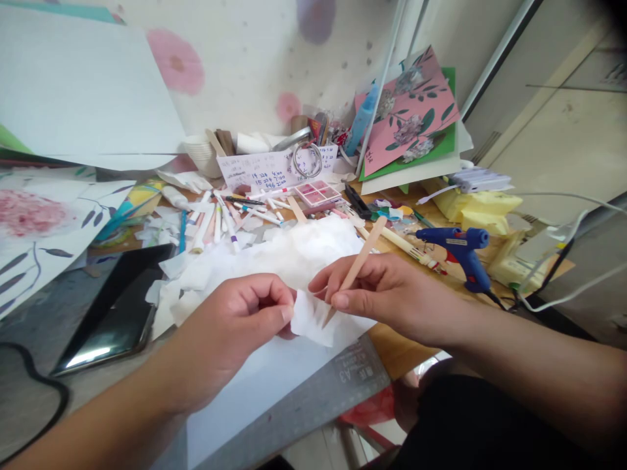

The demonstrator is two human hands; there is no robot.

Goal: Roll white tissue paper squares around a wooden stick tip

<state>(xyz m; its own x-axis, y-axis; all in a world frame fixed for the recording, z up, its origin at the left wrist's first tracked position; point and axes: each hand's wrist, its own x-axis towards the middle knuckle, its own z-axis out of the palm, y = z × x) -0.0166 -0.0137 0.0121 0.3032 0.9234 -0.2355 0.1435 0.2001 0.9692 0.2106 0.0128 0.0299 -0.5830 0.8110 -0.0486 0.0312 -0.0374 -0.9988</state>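
Observation:
Between the fingertips of my left hand (249, 320) is pinched a small piece of thin white paper (313, 321), soft like tissue. My right hand (377, 290) grips a flat wooden craft stick (363, 254), slanted, with its lower end touching the paper piece. Behind both hands lies a heap of white fluffy material (313, 245) with loose white scraps around it. Below them a white sheet (235, 405) rests on a grey A3 cutting mat (337, 385).
A blue glue gun (458, 248) stands to the right among cables. Several markers (215, 225) and a pink palette (317, 194) lie behind the heap. At left are a black tablet-like device (117, 307) and a flower picture (44, 222). Pink flower artwork (416, 117) leans at the back right.

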